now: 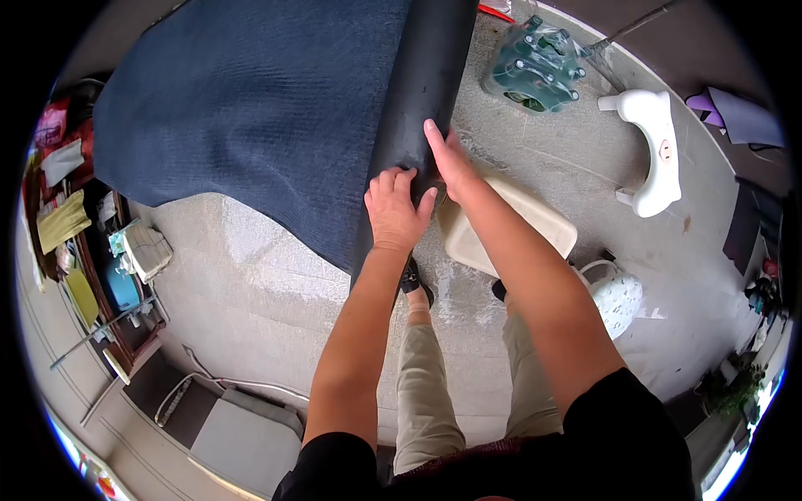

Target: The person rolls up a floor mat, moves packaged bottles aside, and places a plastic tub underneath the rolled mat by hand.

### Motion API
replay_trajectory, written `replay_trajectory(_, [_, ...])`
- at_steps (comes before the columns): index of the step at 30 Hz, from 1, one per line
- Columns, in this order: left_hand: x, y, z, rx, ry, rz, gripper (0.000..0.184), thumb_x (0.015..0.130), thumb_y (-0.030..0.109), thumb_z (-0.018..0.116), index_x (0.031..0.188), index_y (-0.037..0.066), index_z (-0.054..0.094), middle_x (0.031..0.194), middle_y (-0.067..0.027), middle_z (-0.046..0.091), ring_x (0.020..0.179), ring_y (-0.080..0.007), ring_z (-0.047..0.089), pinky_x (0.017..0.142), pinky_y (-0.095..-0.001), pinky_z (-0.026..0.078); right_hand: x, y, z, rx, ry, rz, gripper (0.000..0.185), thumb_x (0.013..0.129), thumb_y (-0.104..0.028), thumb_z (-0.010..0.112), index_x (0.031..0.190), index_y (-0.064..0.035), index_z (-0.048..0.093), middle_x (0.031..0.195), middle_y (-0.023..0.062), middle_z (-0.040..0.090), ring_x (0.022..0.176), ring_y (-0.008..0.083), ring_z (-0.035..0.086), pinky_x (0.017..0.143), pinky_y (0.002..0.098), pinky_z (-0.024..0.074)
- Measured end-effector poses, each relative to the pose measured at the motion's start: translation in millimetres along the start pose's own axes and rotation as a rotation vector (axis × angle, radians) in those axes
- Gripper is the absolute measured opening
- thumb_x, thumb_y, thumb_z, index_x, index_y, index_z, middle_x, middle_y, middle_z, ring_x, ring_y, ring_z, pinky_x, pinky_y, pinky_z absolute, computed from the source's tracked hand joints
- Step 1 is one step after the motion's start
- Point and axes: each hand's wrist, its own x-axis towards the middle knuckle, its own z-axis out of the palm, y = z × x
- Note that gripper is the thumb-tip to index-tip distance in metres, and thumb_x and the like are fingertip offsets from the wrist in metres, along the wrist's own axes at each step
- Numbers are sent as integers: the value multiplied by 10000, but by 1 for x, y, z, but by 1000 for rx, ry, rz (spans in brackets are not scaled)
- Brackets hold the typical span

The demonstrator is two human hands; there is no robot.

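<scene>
A large dark blue-grey mat (251,100) with a textured face spreads across the upper left, and its right side forms a long smooth black roll (426,67). My left hand (394,213) rests over the roll, its fingers bent across the top and its thumb on the right side. Just beyond it, my right hand (454,167) holds the roll's right side. One digit stretches along the top, while the other fingers are partly hidden beside the roll. A cream plastic tub or stool (535,225) sits on the floor under my right forearm.
Plastic-wrapped green bottles (539,67) stand at the upper right, near a white curved plastic piece (656,154). A white patterned object (618,301) is by my right leg. Cluttered shelves (92,284) line the left; a grey cushioned seat (242,442) is at lower left.
</scene>
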Motion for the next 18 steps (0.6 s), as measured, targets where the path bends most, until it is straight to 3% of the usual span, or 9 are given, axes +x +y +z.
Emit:
replay_trajectory(2, [-7,-17,2,-358,-102,118,393,811,231,616,1159,64,546,1084,-132,536,1010,-298,507,902,-393,384,12,18,-7,-13,195,-98,805,759,-492,663,1329,-33,327,1238,155,504,1120,262,511,932,375,429])
replay_trajectory(3, [-13,-23,2,-321,-13,20,339,867,234,543,1165,72,544,1074,-135,558,1009,-309,513,894,-404,381,13,22,-13,68,227,-102,849,709,-409,747,1330,-21,318,1236,166,496,1110,260,515,915,368,448])
replay_trajectory(7, [-59,-97,40,-310,160,-726,324,917,258,485,1108,3,544,1044,-190,555,983,-331,526,880,-412,418,28,30,-33,95,233,-13,858,699,-418,753,1330,-29,320,1246,161,488,1114,264,512,913,383,451])
replay_trajectory(9, [-91,-117,52,-340,45,-822,336,886,303,551,1022,-5,555,949,-192,568,897,-333,556,834,-415,440,44,41,-44,55,197,31,884,690,-425,758,1341,-31,307,1256,162,481,1144,263,488,947,391,425])
replay_trajectory(10, [-106,-126,60,-534,-105,-876,421,805,337,657,1054,19,540,999,-176,548,959,-329,533,857,-413,432,34,31,-39,5,254,46,885,685,-437,758,1337,-24,324,1266,153,477,1159,259,474,972,385,397])
replay_trajectory(12, [-128,-122,64,-173,-77,-439,561,692,357,756,1097,56,512,1096,-158,507,1034,-329,492,891,-419,418,40,34,-40,7,245,59,870,685,-445,757,1326,-17,352,1263,145,484,1160,258,473,979,379,382])
replay_trajectory(14, [-117,-115,58,-201,-177,-504,641,613,327,813,1089,41,494,1116,-178,457,1073,-350,446,938,-416,386,46,38,-38,52,260,51,832,683,-442,762,1293,-8,398,1243,138,500,1150,241,476,973,369,383])
replay_trajectory(18, [-103,-116,53,-220,-287,-480,744,576,327,841,1131,26,447,1123,-190,440,1061,-356,454,938,-414,393,51,45,-37,107,281,-25,694,698,-380,769,1200,14,497,1135,125,582,999,213,574,848,336,467])
